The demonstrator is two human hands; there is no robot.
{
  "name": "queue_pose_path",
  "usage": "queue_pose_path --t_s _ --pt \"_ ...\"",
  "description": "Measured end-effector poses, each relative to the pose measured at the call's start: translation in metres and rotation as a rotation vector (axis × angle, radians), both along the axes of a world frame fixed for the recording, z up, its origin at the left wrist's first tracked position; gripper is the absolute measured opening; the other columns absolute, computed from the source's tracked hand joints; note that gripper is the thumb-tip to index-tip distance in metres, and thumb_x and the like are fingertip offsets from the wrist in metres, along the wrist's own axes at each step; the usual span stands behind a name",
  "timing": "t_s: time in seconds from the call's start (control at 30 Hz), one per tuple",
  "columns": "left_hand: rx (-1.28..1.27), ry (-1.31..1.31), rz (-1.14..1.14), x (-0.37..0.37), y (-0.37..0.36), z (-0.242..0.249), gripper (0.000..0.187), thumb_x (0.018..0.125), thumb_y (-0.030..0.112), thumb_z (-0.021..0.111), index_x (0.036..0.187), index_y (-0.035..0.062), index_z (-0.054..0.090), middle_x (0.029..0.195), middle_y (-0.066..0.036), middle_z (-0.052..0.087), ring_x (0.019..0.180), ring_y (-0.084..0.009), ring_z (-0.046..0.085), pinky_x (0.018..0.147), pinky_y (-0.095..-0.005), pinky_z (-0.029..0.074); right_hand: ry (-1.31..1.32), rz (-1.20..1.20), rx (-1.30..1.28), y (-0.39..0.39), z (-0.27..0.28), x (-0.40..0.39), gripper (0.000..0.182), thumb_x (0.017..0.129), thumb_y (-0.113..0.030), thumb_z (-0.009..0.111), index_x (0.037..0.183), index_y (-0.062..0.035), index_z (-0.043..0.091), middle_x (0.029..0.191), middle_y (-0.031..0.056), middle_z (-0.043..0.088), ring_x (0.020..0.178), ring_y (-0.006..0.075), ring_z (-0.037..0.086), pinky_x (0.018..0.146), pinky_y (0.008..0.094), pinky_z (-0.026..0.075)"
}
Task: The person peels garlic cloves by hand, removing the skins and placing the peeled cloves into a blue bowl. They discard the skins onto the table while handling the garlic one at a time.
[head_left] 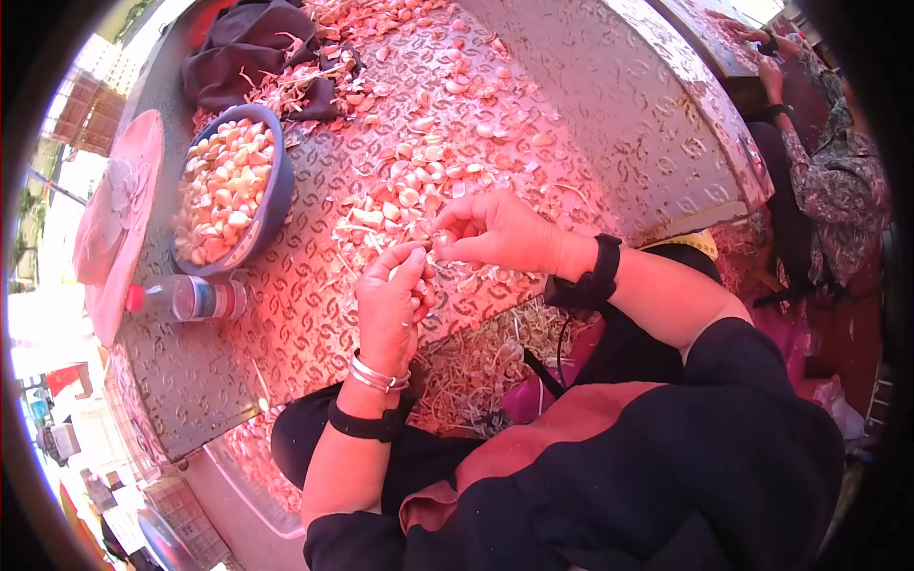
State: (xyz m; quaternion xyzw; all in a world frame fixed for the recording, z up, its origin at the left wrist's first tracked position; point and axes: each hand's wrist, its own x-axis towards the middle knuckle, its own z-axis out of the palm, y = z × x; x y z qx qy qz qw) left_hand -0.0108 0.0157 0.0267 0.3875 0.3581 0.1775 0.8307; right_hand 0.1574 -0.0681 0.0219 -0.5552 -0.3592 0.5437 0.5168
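Note:
Above the metal table (328, 181) my left hand (392, 295) and my right hand (500, 231) meet fingertip to fingertip. Both are closed in a pinch around a small pale garlic clove (442, 244), mostly hidden by the fingers. Just beyond them lies a loose spread of garlic cloves (409, 181) mixed with papery skins. To the left, a blue bowl (282, 181) is heaped with peeled cloves (224, 190). My left wrist has bangles and a black band; a black band is also on my right wrist.
A clear plastic bottle (205, 298) with a red cap lies by a pink-looking brimmed hat (119, 224) at the left edge. Dark cloth (248, 57) sits at the back among garlic scraps. Skins fill the space below the table edge (476, 366). Another person (828, 181) works at the right.

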Motion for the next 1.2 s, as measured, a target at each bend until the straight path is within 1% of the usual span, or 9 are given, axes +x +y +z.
queue_pose_path --t_s 0.07,0.1,0.2,0.5,0.6,0.77,0.9,0.97,1.2 --pt "0.045 0.057 -0.046 0.002 -0.002 -0.001 0.017 0.088 0.012 0.057 0.100 0.0005 0.058 0.071 -0.003 0.058 0.046 -0.0049 0.047 0.039 -0.0165 0.033 -0.658 0.117 0.218 -0.002 -0.002 0.001 0.012 0.075 -0.010 0.064 0.083 -0.0031 0.059 0.074 0.0078 0.059 0.058 0.0149 0.056 0.053 0.0287 0.046" --pt "0.133 0.092 -0.098 0.003 -0.005 -0.004 0.019 0.088 0.013 0.057 0.102 0.0006 0.059 0.073 -0.003 0.059 0.047 -0.0042 0.047 0.039 -0.0153 0.032 -0.788 0.097 0.297 -0.004 0.002 -0.002 0.011 0.071 -0.009 0.063 0.076 -0.0030 0.054 0.072 0.0127 0.057 0.058 0.0241 0.057 0.054 0.0358 0.046" --pt "0.250 0.142 -0.189 0.005 -0.008 -0.010 0.020 0.087 0.014 0.057 0.102 0.0008 0.061 0.074 -0.002 0.060 0.047 -0.0029 0.046 0.040 -0.0153 0.032 -0.992 0.087 0.392 -0.009 0.000 -0.008 0.008 0.072 -0.008 0.060 0.074 -0.0033 0.053 0.072 0.0136 0.057 0.064 0.0322 0.058 0.057 0.0395 0.047" --pt "0.339 0.115 -0.222 0.008 -0.012 -0.022 0.017 0.087 0.012 0.054 0.096 -0.0002 0.062 0.066 0.000 0.058 0.046 -0.0032 0.045 0.042 -0.0174 0.034 -1.007 0.121 0.383 -0.011 0.003 -0.012 0.012 0.073 -0.009 0.059 0.083 -0.0035 0.057 0.074 0.0149 0.057 0.073 0.0336 0.060 0.065 0.0413 0.049" --pt "0.367 0.136 -0.221 0.008 -0.013 -0.024 0.016 0.087 0.011 0.054 0.095 -0.0005 0.062 0.062 0.000 0.056 0.044 -0.0038 0.044 0.041 -0.0175 0.033 -0.993 0.074 0.433 -0.012 0.000 -0.017 0.008 0.075 -0.007 0.058 0.082 -0.0036 0.054 0.074 0.0125 0.052 0.068 0.0328 0.056 0.058 0.0404 0.047" --pt "0.055 0.046 -0.147 0.007 -0.011 -0.028 0.014 0.086 0.009 0.054 0.094 0.0011 0.062 0.057 0.003 0.052 0.045 -0.0030 0.044 0.040 -0.0181 0.034 -1.056 0.073 0.455 -0.013 0.008 -0.018 0.010 0.074 -0.006 0.058 0.084 -0.0045 0.054 0.075 0.0121 0.051 0.068 0.0320 0.056 0.057 0.0396 0.047" --pt "-0.009 0.056 -0.206 0.008 -0.008 -0.021 0.012 0.086 0.009 0.054 0.092 0.0026 0.062 0.056 0.004 0.050 0.044 -0.0029 0.043 0.040 -0.0177 0.032 -1.130 0.066 0.447 -0.014 0.007 -0.019 0.016 0.073 -0.006 0.058 0.088 -0.0059 0.054 0.076 0.0116 0.051 0.069 0.0313 0.057 0.056 0.0384 0.048" --pt "0.048 0.065 -0.160 0.011 -0.012 -0.023 0.011 0.087 0.004 0.049 0.089 0.0023 0.059 0.052 0.006 0.042 0.040 -0.0021 0.033 0.041 -0.0167 0.028 -1.130 0.067 0.463 -0.013 0.006 -0.021 0.018 0.073 -0.006 0.058 0.090 -0.0061 0.054 0.076 0.0115 0.051 0.068 0.0312 0.057 0.056 0.0384 0.048" --pt "-0.047 -0.049 -0.139 0.010 -0.012 -0.031 0.011 0.086 0.007 0.052 0.090 0.0026 0.061 0.057 0.003 0.050 0.044 -0.0027 0.041 0.041 -0.0174 0.033 -1.114 0.076 0.467 -0.014 0.004 -0.018 0.021 0.073 -0.007 0.059 0.094 -0.0070 0.056 0.074 0.0113 0.050 0.067 0.0311 0.056 0.056 0.0388 0.047"
